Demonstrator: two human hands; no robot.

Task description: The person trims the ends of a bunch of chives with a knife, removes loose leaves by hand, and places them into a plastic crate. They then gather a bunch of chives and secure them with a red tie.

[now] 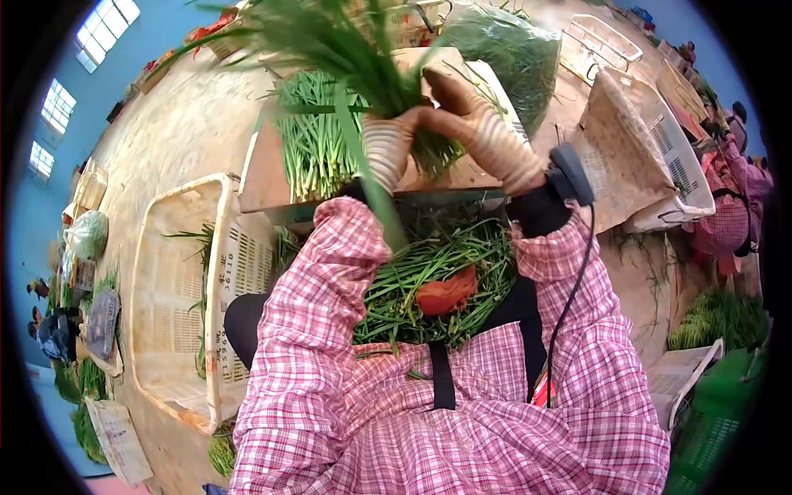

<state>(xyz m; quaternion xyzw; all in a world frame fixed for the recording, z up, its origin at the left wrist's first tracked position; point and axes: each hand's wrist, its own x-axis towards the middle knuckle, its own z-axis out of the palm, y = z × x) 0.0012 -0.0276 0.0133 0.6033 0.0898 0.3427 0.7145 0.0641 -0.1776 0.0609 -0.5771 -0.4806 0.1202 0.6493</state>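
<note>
A bunch of garlic chives (363,70) is held up over a low table (262,177), its leaf tips blurred by motion. My left hand (394,140) is closed round its near side. Against it, my right hand (469,120) grips the same bunch from the right; stalk ends poke out below the hands. Both wear pale striped wrist covers. Beside my left hand, a layer of trimmed green stalks (318,140) lies on the table. Loose green leaves (396,285) heap in my lap, with an orange-red piece (446,292) on top.
A white plastic crate (216,305) stands at my left. Behind the table is a clear bag of greens (516,62). At right are another crate (689,157) with a stained board, a green crate (714,429), and a co-worker in pink (726,198).
</note>
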